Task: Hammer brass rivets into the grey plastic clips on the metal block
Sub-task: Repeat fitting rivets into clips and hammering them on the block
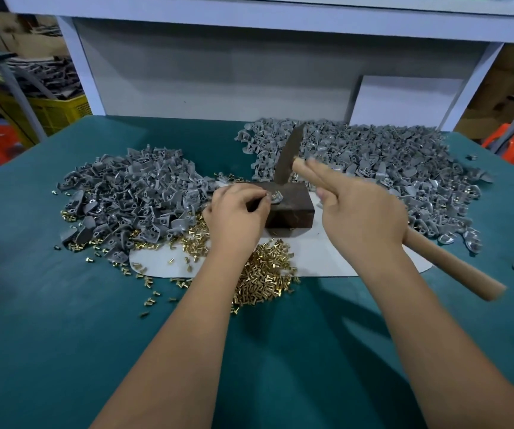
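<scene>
From the head camera, your left hand (pixel 237 216) curls over the near left end of the metal block (pixel 292 209), fingertips pinched at a grey plastic clip (pixel 275 197) on the block's top; the hand hides most of the clip, and whether a rivet sits in it cannot be made out. Your right hand (pixel 364 218) is clamped round the wooden handle of the hammer (pixel 289 156), index finger stretched along the shaft; motion blur smears both. The hammer's dark head stands nearly upright, its lower end down by the block's top near the clip, and the handle runs back to the lower right, butt end clear of the wrist. The block lies on a white sheet (pixel 326 258) on the green counter (pixel 63 335), long axis left to right, slightly skewed. Brass rivets (pixel 265 280) spill beneath your left forearm. Piles of grey clips lie left (pixel 125 196) and right (pixel 388 168) of the block. No writing is legible anywhere.
</scene>
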`<state>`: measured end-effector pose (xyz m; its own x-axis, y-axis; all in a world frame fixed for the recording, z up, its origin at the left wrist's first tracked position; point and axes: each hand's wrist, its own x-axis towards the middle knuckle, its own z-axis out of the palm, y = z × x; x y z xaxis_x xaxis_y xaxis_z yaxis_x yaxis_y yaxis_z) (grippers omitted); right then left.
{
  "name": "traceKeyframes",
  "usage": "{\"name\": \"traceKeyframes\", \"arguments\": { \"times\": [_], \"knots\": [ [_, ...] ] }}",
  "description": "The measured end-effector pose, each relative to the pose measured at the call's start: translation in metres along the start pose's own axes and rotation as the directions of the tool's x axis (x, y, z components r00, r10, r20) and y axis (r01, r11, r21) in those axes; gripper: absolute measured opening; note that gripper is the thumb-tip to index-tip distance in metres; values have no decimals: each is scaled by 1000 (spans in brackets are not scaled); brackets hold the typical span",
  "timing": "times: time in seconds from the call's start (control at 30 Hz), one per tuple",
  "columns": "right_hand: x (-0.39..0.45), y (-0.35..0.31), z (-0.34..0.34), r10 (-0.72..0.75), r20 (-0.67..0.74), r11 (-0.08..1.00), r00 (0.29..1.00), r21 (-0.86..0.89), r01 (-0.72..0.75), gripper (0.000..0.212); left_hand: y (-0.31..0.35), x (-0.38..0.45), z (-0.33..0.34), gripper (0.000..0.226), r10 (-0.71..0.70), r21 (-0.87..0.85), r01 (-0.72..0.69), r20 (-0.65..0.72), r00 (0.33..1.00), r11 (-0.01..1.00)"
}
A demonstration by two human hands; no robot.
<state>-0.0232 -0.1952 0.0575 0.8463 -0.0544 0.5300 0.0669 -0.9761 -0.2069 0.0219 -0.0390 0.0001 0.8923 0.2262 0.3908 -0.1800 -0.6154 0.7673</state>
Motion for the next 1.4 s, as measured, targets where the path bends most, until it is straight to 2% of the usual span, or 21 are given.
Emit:
{"name": "traceKeyframes", "arguments": {
  "times": [0.1, 0.23, 0.33, 0.37, 0.47, 0.57, 0.7, 0.8, 0.9, 0.97, 1.1, 1.17, 1.23, 1.3, 1.4],
  "knots": [
    [-6, -1, 2, 13, -193, 995, 981, 96, 6, 48, -1, 0, 1, 15, 0, 8, 0, 4, 1000, 1000],
    [-21, -3, 16, -24, -48, 999, 999, -33, 23, 48, -1, 1, 1, 13, -9, -24, 9, 2, 1000, 1000],
    [-21, -7, 14, -7, -198, 999, 980, 48, 16, 50, -2, 1, 3, 14, -8, 18, 8, 0, 1000, 1000],
    [-21, -8, 15, -15, -204, 999, 979, 30, 22, 52, -2, 1, 3, 14, -3, 17, 3, -1, 1000, 1000],
    [-21, -10, 18, -11, -82, 999, 997, -53, 7, 57, -1, 0, 2, 14, -17, -24, 17, -4, 1000, 1000],
    [-20, -16, 15, 16, -191, 999, 981, 35, -9, 60, -1, 0, 2, 16, -7, 18, 7, -6, 1000, 1000],
    [-21, -16, 17, 21, -88, 998, 996, -52, -26, 64, 0, 0, 2, 15, 7, -4, -7, -18, 1000, 1000],
    [-21, -22, 13, 38, -149, 999, 988, 13, -36, 68, -1, 0, 3, 15, 16, 10, -16, -8, 1000, 1000],
    [-22, -18, 16, 24, -84, 997, 996, -66, -30, 68, 0, 0, 3, 13, 17, -27, -17, -23, 1000, 999],
    [-22, -21, 15, 33, -83, 999, 996, -29, -36, 68, 0, 0, 3, 13, 10, -5, -10, -15, 1000, 1000],
    [-26, -21, 15, 0, -95, 996, 995, -90, -9, 67, 1, 0, 3, 13, 17, -28, -17, -27, 999, 999],
    [-25, -22, 16, -12, -138, 999, 990, -33, 8, 68, 1, -1, 3, 14, 12, -12, -12, -26, 1000, 1000],
    [-25, -24, 14, 0, -167, 1000, 986, -26, -4, 70, 1, 0, 4, 15, 10, 13, -10, -23, 1000, 1000],
    [-25, -19, 17, 14, -89, 997, 996, -69, -20, 70, 0, 0, 4, 13, 9, -23, -10, -30, 1000, 1000],
    [-25, -22, 16, 67, -130, 997, 989, -32, -71, 72, 0, 1, 4, 13, 2, -14, -2, -23, 1000, 1000]
  ]
}}
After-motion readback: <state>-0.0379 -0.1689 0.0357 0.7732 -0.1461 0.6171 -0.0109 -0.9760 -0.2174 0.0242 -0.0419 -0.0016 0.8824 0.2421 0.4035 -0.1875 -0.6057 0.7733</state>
